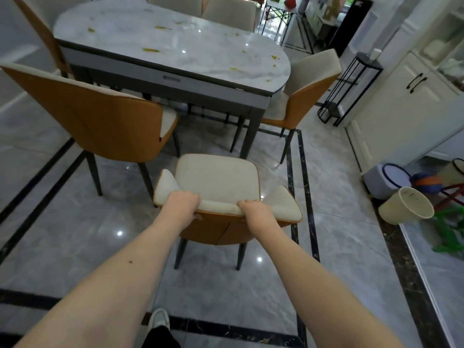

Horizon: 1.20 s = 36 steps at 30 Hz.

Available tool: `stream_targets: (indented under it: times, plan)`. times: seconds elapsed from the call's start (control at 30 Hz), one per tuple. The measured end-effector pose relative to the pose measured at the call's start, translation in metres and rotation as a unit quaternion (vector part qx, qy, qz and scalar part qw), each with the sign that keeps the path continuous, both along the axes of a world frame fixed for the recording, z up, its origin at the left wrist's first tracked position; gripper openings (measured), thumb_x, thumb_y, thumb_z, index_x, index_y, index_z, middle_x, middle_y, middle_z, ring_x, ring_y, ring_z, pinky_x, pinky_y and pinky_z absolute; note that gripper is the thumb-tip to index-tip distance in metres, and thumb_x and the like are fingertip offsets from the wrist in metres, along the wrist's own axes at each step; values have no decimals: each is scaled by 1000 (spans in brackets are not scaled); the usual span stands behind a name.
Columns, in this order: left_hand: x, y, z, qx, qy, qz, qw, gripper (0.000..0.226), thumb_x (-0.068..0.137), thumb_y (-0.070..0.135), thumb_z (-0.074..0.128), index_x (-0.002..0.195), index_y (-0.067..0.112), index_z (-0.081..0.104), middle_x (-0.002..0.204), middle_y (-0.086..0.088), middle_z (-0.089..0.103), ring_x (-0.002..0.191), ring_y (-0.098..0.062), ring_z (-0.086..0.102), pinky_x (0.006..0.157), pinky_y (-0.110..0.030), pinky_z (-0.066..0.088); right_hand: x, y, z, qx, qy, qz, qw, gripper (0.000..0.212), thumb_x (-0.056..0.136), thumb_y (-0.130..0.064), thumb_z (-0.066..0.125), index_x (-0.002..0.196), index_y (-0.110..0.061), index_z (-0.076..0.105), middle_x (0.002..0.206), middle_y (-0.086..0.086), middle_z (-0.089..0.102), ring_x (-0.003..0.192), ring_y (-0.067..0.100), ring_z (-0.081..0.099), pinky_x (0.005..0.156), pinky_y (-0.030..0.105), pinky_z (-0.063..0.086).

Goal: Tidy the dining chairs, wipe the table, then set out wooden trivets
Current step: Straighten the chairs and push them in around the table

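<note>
Head view: one orange-backed dining chair with cream padded seat (218,182) is gripped at its backrest top by both hands, left hand (182,203) and right hand (254,210), fingers curled over the edge. It stands apart from the oval grey marble-top table (130,33), open floor between. Two more like chairs are seen near: one left (88,116), one at the table's right end (311,79). Yellow scraps are scattered on the table.

Both bare forearms reach from the lower corners of the frame toward its centre, nearly straight. The left hand (181,202) sits just left of centre, the right hand (255,212) just right of it, each in a curled grip with knuckles up, level and slightly apart.
</note>
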State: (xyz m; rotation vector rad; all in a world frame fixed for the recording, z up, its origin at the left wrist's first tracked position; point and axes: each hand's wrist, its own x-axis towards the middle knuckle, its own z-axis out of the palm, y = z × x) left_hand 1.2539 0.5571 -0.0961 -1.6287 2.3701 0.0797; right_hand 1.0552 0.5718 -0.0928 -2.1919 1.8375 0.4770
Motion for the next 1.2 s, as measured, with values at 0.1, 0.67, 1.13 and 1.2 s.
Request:
stream_targets:
  times: [0.1,0.67,1.13,1.2]
  plan:
    - [9,-44,2,6,0,12,1000,38,88,46,59,112,17,53,111,-5,64,103,-25,61,85,-34,45,11,-43,2,0,-7,-7,1000,43,87,-11,59,126,-19,47,123,6,55,115,28,50,100,41,40]
    - [39,-227,0,1,-3,13,1000,37,89,46,58,111,18,55,110,-4,63,102,-24,60,84,-34,45,42,-221,1,-20,-20,-1,1000,35,87,-8,57,120,-18,49,117,6,59,108,28,54,94,40,42]
    - [21,-352,7,16,-32,60,998,37,89,42,59,115,16,52,110,-4,63,102,-24,61,83,-33,46,30,-350,-4,-53,-28,33,998,30,88,-8,57,116,-16,50,117,6,59,110,28,54,95,42,39]
    - [20,-361,6,13,-30,63,997,37,89,41,59,115,16,51,111,-4,63,102,-24,61,83,-33,46,28,-360,-4,-61,-34,34,997,28,88,-8,56,115,-16,50,117,6,60,110,29,54,96,43,39]
